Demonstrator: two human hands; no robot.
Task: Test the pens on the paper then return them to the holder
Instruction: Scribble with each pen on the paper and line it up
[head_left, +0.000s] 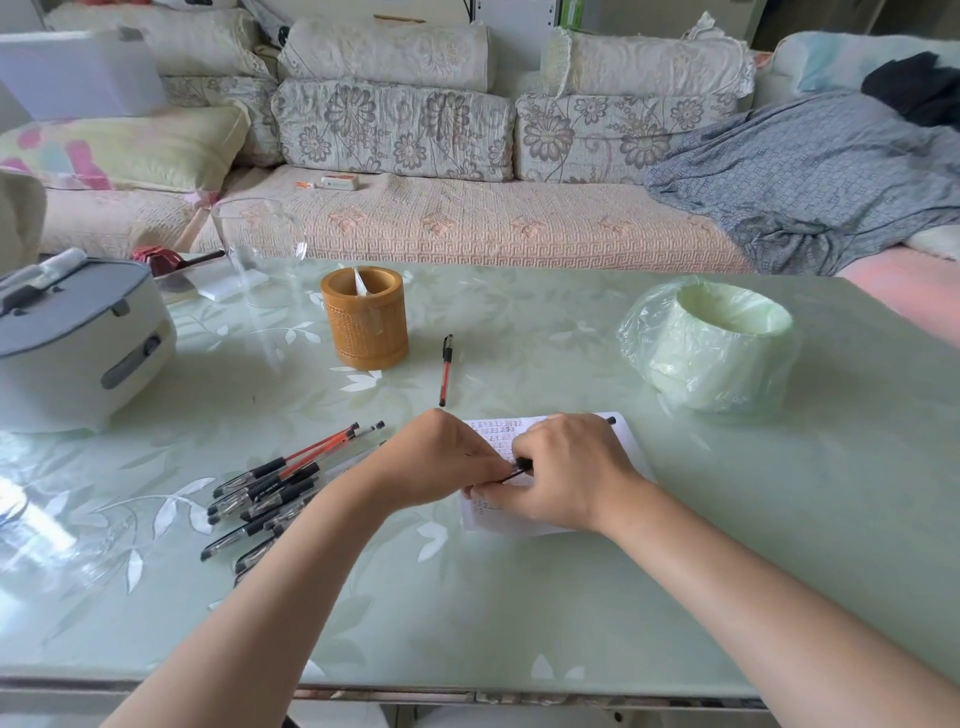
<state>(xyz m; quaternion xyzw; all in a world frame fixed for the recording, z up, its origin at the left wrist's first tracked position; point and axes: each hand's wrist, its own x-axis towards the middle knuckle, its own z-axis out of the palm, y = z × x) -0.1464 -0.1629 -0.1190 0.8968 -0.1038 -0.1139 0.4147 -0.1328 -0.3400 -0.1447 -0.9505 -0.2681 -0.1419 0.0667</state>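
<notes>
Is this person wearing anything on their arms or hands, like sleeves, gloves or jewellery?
Nothing visible. The left hand and right hand are ungloved, with no rings, watch or bracelet showing. The left arm and right arm are bare down to the picture's edge; no sleeve shows.

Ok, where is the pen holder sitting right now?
The brown pen holder stands upright on the table, left of centre in the head view, between the clear glass on its left and a lone red pen lying on its right.
</notes>
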